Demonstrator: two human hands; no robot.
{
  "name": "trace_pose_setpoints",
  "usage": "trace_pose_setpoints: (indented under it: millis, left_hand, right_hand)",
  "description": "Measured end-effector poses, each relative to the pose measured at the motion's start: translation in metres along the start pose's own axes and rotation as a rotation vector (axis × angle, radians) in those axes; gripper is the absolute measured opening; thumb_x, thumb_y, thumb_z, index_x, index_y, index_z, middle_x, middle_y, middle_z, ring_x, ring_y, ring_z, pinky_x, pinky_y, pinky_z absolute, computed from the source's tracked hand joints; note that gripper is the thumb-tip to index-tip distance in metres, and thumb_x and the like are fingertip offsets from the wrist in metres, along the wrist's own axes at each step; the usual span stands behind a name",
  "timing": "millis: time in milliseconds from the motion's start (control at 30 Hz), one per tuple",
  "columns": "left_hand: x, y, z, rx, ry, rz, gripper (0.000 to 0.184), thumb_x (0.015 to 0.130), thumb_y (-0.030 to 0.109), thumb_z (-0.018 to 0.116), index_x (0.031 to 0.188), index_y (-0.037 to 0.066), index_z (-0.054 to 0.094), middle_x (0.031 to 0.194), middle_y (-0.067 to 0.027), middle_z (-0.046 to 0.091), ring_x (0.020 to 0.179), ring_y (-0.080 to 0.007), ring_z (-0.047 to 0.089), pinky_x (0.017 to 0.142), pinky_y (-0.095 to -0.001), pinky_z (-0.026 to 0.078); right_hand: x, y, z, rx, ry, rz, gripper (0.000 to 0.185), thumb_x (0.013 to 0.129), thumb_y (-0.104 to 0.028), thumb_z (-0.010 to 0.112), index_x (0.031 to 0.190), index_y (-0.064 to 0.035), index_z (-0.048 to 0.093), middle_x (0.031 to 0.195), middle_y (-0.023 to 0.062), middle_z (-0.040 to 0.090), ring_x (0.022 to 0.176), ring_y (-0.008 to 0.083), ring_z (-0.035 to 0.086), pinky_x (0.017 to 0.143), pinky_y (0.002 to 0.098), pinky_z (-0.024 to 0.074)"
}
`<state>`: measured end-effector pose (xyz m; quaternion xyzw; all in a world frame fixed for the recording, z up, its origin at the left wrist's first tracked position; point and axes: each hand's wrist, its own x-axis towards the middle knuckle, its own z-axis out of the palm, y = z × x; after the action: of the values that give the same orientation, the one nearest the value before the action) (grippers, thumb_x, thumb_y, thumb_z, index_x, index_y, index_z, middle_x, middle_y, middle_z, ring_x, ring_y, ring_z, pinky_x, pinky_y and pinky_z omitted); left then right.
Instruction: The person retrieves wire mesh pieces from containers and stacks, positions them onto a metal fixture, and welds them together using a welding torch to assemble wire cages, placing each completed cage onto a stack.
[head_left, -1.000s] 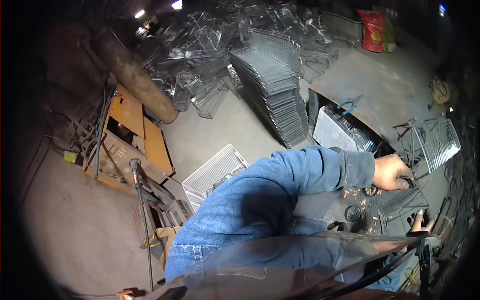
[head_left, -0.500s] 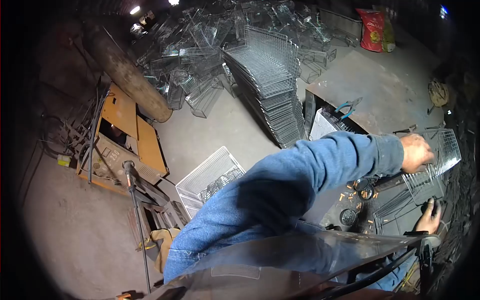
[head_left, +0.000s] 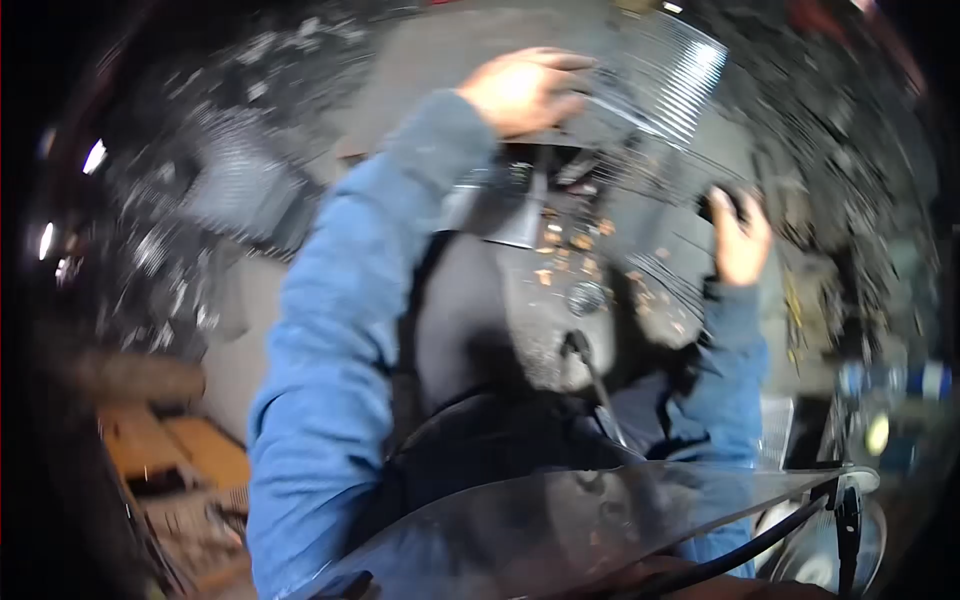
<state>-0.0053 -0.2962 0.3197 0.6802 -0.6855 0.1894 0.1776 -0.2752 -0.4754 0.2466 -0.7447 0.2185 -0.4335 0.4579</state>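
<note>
My left hand (head_left: 528, 92), at the upper middle, has its fingers stretched out and slightly parted. They are by the left side of a shiny wire rack (head_left: 685, 80), and I see nothing gripped in them. Thin wire framework (head_left: 655, 175) extends below the rack toward my right hand (head_left: 742, 238). That hand is raised, its thumb and fingers apart around a dark patch that blur makes unclear, beside the framework's right end. Whether it touches the wires cannot be made out. More bent wires (head_left: 665, 285) lie lower down.
Small orange-brown pieces (head_left: 575, 240) are scattered around a round dish of small parts (head_left: 586, 298). A rod-like tool (head_left: 595, 385) stands near my lap. Blurred wire racks (head_left: 245, 180) are at the left, an orange machine cabinet (head_left: 145, 440) at the lower left, a bottle (head_left: 895, 380) at the right.
The view has swung to the right and down, so the rack and both hands appear further left and higher. My left hand has come off the rack's wires, its fingers now extended.
</note>
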Motion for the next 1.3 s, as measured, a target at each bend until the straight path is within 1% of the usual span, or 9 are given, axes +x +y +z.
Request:
trace_pose_setpoints:
  millis: [67,167,367,500,667,1033,1167,1200,1300]
  left_hand:
    - [0.005,0.006,-0.005,-0.312,-0.175,-0.19,0.039,0.093,0.031,0.051,0.121,0.005,0.056,0.118,-0.0145,0.06,0.108,-0.0306,0.057,0.093,-0.037,0.045]
    - [0.006,0.016,-0.004,-0.423,-0.199,-0.248,0.043,0.095,0.036,0.046,0.125,0.006,0.054,0.122,-0.0166,0.057,0.115,-0.0295,0.053,0.097,-0.0366,0.041]
    - [0.007,0.035,0.017,-0.415,-0.044,-0.028,0.047,0.095,0.037,0.045,0.13,0.006,0.049,0.131,-0.0181,0.05,0.127,-0.0313,0.041,0.104,-0.039,0.033]
    - [0.018,0.052,0.01,-0.364,-0.093,-0.114,0.047,0.089,0.029,0.055,0.129,0.008,0.049,0.128,-0.0166,0.052,0.122,-0.0333,0.046,0.101,-0.0393,0.038]
    - [0.018,0.074,0.023,-0.252,0.073,-0.063,0.05,0.079,0.016,0.065,0.127,0.013,0.052,0.122,-0.0117,0.054,0.114,-0.0308,0.051,0.097,-0.0395,0.042]
    - [0.03,0.087,0.023,-0.171,0.012,-0.117,0.042,0.076,0.011,0.063,0.116,0.007,0.055,0.122,-0.0123,0.055,0.116,-0.0303,0.05,0.097,-0.0382,0.042]
    - [0.039,0.096,0.007,-0.087,-0.004,-0.132,0.042,0.076,0.018,0.063,0.115,0.008,0.054,0.1,-0.0143,0.057,0.099,-0.0321,0.055,0.086,-0.0402,0.047]
    - [0.044,0.092,0.012,-0.021,0.007,-0.084,0.047,0.076,0.027,0.065,0.118,0.009,0.053,0.093,-0.0148,0.055,0.092,-0.0332,0.054,0.082,-0.0426,0.046]
    - [0.071,0.099,0.002,0.178,-0.134,-0.135,0.056,0.075,0.036,0.067,0.122,0.009,0.051,0.098,-0.0165,0.055,0.098,-0.035,0.053,0.085,-0.0442,0.045]
  right_hand:
    - [-0.002,-0.007,-0.005,-0.09,0.041,-0.046,0.021,0.084,-0.013,0.066,0.095,0.0047,0.064,0.079,0.0063,0.065,0.073,0.0121,0.059,0.067,0.0261,0.0488]
    - [-0.001,0.001,-0.003,0.102,0.066,0.03,0.02,0.084,-0.013,0.066,0.092,0.0048,0.065,0.076,0.0065,0.065,0.069,0.0104,0.059,0.064,0.0245,0.0489]
    - [0.0,0.002,0.004,-0.038,0.124,0.046,0.019,0.081,-0.014,0.067,0.091,0.0027,0.066,0.074,0.0084,0.065,0.068,0.0117,0.061,0.064,0.0252,0.0493]
    - [0.008,0.002,0.005,-0.224,0.209,0.002,0.021,0.08,-0.016,0.068,0.09,0.002,0.067,0.079,0.0123,0.067,0.072,0.018,0.064,0.068,0.0287,0.0504]
    - [0.01,0.013,0.002,-0.316,0.283,-0.095,0.02,0.079,-0.016,0.067,0.092,0.0003,0.067,0.086,0.0146,0.067,0.078,0.023,0.065,0.071,0.0313,0.0508]
    - [0.016,0.016,0.001,-0.373,0.3,-0.022,0.011,0.08,-0.012,0.065,0.085,-0.0021,0.062,0.079,0.0144,0.066,0.071,0.0241,0.065,0.067,0.0333,0.0504]
    - [0.01,0.007,0.002,-0.277,0.201,-0.068,0.011,0.08,-0.011,0.066,0.086,-0.0021,0.065,0.072,0.0133,0.066,0.064,0.0193,0.064,0.061,0.0301,0.0501]
    - [0.009,0.005,0.004,-0.235,0.199,-0.073,0.01,0.079,-0.01,0.066,0.085,-0.0016,0.066,0.069,0.0125,0.066,0.062,0.0164,0.063,0.059,0.028,0.0493]
    - [0.008,0.003,0.005,-0.21,0.143,-0.073,0.009,0.079,-0.009,0.067,0.083,-0.0012,0.066,0.069,0.012,0.065,0.061,0.0154,0.063,0.058,0.0276,0.0491]
